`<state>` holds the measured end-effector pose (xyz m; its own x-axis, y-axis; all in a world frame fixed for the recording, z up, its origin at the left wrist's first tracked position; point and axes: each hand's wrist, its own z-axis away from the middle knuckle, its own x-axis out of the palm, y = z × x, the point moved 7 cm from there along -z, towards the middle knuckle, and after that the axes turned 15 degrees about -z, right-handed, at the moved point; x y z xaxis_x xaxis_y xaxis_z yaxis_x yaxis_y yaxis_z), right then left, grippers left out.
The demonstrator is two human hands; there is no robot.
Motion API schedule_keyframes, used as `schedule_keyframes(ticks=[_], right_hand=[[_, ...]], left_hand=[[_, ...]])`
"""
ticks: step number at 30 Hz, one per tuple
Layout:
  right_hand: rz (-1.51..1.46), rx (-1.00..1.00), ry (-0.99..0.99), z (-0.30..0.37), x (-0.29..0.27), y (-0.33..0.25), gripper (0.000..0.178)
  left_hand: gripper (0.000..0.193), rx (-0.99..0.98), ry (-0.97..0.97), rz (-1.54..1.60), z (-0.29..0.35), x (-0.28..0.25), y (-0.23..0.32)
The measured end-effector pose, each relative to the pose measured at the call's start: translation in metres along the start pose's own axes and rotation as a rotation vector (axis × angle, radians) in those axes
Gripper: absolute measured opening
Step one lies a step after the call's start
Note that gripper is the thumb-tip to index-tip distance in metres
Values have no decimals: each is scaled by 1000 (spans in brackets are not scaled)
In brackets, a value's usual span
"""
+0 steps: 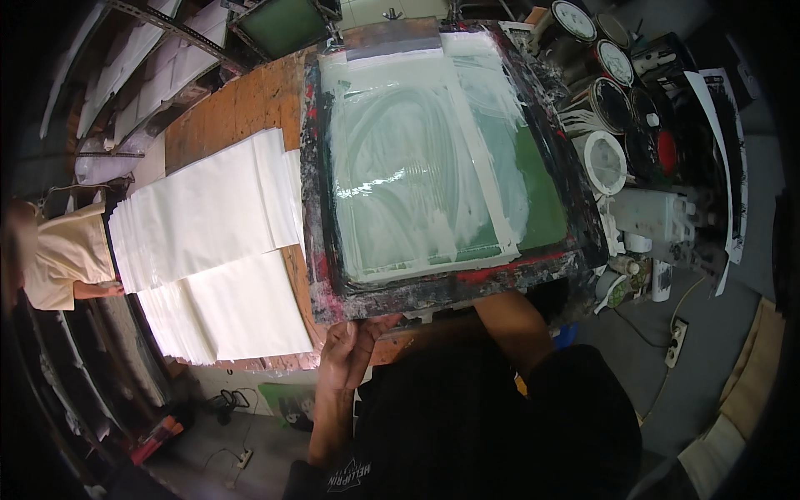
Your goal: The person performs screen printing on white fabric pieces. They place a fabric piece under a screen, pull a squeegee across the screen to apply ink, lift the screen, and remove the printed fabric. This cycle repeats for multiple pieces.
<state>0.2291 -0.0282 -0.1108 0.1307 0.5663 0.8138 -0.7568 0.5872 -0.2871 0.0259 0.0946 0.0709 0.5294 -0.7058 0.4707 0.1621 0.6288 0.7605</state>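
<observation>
A screen-printing frame (pixel 433 293) with a dark, paint-stained border spans the middle of the head view. White ink lies in streaks over its green mesh (pixel 543 187), thickest in a pale band toward the right side. My left hand (pixel 354 346) is at the near edge of the frame, with fingers curled and partly hidden beneath it; what they hold, if anything, is hidden. My right forearm (pixel 512 329) passes under the near right part of the frame, which covers the right hand. To the left, two fanned stacks of white sheets or bags (pixel 208 212) lie on the wooden table (pixel 237 96).
Ink cans (pixel 615 62) and a white-rimmed tub (pixel 606 162) crowd the right side, with plastic containers (pixel 654 212) nearer. A power strip (pixel 677 343) lies on the floor at right. Another person in a beige shirt (pixel 73 254) reaches toward the stacks from the left. Shelves stand far left.
</observation>
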Motion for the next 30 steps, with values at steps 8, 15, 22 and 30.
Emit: schedule_keyframes(ticks=[8, 15, 22, 30], right_hand=[[8, 13, 51, 5, 8, 43, 33], [31, -5, 52, 1, 15, 55, 32], [47, -43, 51, -3, 19, 52, 32], [75, -90, 20, -23, 33, 42, 32]], left_hand=[[57, -34, 17, 39, -2, 7, 12], [51, -51, 50, 38, 0, 8, 19], [44, -31, 7, 53, 4, -11, -5], [49, -59, -28, -37, 3, -3, 4]])
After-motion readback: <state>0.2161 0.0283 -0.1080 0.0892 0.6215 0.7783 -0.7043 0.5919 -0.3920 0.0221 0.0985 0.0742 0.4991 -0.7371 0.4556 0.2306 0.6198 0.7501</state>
